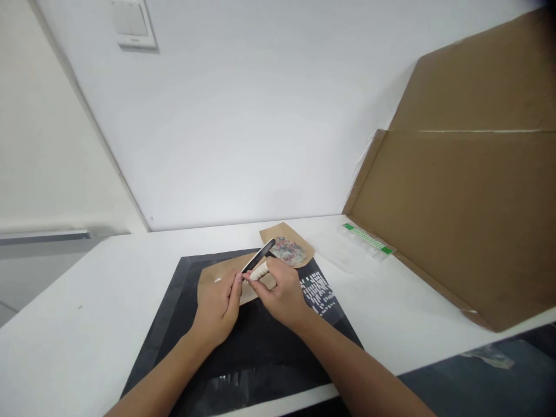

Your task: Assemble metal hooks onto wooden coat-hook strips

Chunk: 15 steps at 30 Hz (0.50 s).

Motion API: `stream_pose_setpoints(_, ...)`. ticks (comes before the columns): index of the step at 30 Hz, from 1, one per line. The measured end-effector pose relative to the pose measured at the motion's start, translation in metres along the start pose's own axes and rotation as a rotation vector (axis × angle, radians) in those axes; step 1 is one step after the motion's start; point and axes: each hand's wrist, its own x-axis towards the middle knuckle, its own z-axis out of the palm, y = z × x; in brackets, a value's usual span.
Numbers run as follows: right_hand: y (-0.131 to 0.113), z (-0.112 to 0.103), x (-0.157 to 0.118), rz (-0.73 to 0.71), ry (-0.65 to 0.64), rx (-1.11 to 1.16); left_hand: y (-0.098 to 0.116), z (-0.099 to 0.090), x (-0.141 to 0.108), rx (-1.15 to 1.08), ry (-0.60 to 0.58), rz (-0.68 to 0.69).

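My left hand is closed on the lower end of a slim dark strip with a pale edge, which slants up to the right. Close beside it, my right hand is pinched near the same end; what its fingertips hold is too small to make out. A white wrap covers one finger of the right hand. Under both hands a brown paper piece lies on a black mat. Behind the strip's upper tip sits a second brown paper with a clear bag of reddish bits.
Several small white pieces lie in rows at the mat's right. Beyond them are a clear plastic case with a green-white label and a large open cardboard box. A white wall with a switch stands behind the white table.
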Motion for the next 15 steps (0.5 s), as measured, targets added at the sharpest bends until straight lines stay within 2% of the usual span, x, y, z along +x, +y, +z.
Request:
stream_pose_setpoints(5, 0.014, -0.012, 0.008, 0.073, 0.188, -0.055, 0.004, 0.0, 0.001, 0.008, -0.012, -0.029)
stream_pose_setpoints(9, 0.028, -0.02, 0.013, 0.175, 0.249, -0.064, 0.006, 0.0, 0.001, 0.005, -0.033, -0.036)
stream_pose_setpoints(12, 0.026, -0.015, 0.01, 0.138, 0.222, -0.054, 0.005, 0.0, 0.0, 0.004, -0.025, -0.038)
stream_pose_setpoints(15, 0.015, -0.005, 0.004, 0.042, 0.086, -0.014, 0.001, 0.0, 0.001, 0.009, -0.005, -0.029)
